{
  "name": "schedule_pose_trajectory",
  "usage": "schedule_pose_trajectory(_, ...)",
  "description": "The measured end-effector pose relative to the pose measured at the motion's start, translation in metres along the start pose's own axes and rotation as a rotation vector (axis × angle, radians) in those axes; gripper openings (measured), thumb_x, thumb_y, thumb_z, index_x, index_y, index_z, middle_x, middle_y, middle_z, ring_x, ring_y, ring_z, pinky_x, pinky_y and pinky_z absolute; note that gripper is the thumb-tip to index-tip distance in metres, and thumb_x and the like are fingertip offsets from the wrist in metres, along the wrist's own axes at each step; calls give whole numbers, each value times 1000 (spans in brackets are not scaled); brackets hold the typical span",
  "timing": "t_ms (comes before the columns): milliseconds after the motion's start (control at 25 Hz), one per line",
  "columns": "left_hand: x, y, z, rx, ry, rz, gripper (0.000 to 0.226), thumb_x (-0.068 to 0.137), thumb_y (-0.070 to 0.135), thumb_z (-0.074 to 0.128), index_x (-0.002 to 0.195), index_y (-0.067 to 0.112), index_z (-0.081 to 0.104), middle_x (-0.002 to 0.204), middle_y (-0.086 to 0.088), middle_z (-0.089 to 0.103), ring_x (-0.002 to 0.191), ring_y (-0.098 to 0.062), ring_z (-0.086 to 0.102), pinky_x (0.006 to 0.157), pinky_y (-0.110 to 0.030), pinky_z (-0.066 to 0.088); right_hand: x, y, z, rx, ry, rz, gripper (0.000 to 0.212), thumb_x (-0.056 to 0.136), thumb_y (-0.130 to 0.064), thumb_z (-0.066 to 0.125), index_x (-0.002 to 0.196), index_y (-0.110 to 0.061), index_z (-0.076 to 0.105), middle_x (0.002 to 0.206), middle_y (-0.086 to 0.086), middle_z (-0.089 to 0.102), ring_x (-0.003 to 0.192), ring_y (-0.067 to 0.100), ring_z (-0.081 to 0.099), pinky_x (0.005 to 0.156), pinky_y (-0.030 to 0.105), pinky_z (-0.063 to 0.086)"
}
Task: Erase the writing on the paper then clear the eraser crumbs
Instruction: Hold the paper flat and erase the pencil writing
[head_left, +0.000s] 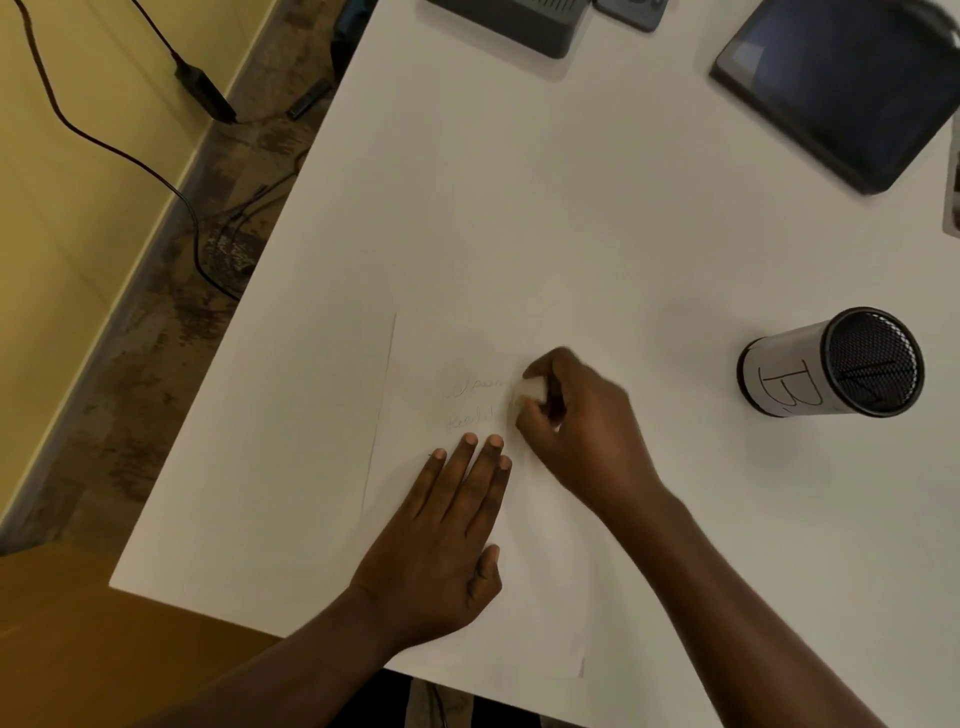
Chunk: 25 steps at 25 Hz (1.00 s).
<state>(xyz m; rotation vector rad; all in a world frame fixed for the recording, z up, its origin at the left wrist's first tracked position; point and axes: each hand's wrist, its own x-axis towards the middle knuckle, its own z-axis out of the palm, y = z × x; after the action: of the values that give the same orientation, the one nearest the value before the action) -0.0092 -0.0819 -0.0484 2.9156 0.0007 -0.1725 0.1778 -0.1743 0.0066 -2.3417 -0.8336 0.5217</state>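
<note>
Lying flat, left hand (447, 545) is pinning paper (436, 353) at bench (519, 208) edge; right hand (587, 436) is pinching eraser (532, 391); cup (795, 374) is standing well right.

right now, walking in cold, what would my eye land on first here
Two hands at work on the paper near the front edge of the table: the right hand pinches a white eraser beside the faint writing, and the left hand lies flat on the sheet. Next come the black mesh cup with its B label at the right, and the dark tablet at the far right corner.
</note>
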Motion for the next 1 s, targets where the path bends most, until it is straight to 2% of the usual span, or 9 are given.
schedule_pose_trajectory(240,6,9,-12,-82,36,-41,74,94,38,47,158,3,34,166,-20,37,154,-37,36,121,-50,24,-19,-4,11,-80,2,62,18,91,-27,62,107,-19,56,89,-7,61,73,11,56,61,27,49)
schedule_pose_trajectory(400,6,5,-25,-221,109,-63,69,97,37,49,157,4,37,166,-17,38,156,-31,31,125,-42,24,-24,-6,14,-59,0,61,16,91,-24,62,105,-20,55,85,-8,60,71,11,54,58,24,44)
schedule_pose_trajectory(520,11,-22,-33,-254,154,-131,68,101,39,47,158,3,37,167,-17,36,156,-28,31,125,-43,35,-25,-4,12,-28,-4,74,16,88,-19,62,101,-22,53,81,-9,56,70,11,53,56,23,40)
schedule_pose_trajectory(600,14,-50,-34,-229,151,-188,78,101,48,47,161,0,30,171,-18,27,160,-31,23,128,-47,29,-26,-3,12,-14,-7,83,16,87,-19,62,98,-23,52,80,-11,55,71,10,53,57,23,40)
schedule_pose_trajectory(720,12,-80,-30,-131,62,-214,108,94,75,42,164,-1,10,176,-18,4,164,-31,2,132,-49,12,-29,-1,13,42,37,113,13,88,-21,65,96,-22,54,83,-10,59,74,10,57,60,27,47)
schedule_pose_trajectory(840,11,-82,-27,-53,8,-205,120,89,87,34,164,-1,4,175,-19,-4,163,-34,-3,131,-55,13,-32,-12,18,169,148,158,13,86,-22,70,92,-22,59,81,-10,61,71,9,58,60,20,47)
schedule_pose_trajectory(920,11,-81,-28,-50,-1,-204,121,88,88,31,164,-1,4,175,-20,-4,163,-35,-3,131,-56,14,-39,-31,38,180,86,107,14,86,-25,70,94,-21,59,81,-9,60,70,7,57,61,18,47)
schedule_pose_trajectory(1000,12,-81,-28,-54,6,-198,118,88,86,30,164,-1,4,175,-20,-4,163,-35,-3,130,-58,16,-43,-46,55,107,-1,55,16,88,-28,68,96,-20,57,82,-8,58,71,7,55,61,24,49)
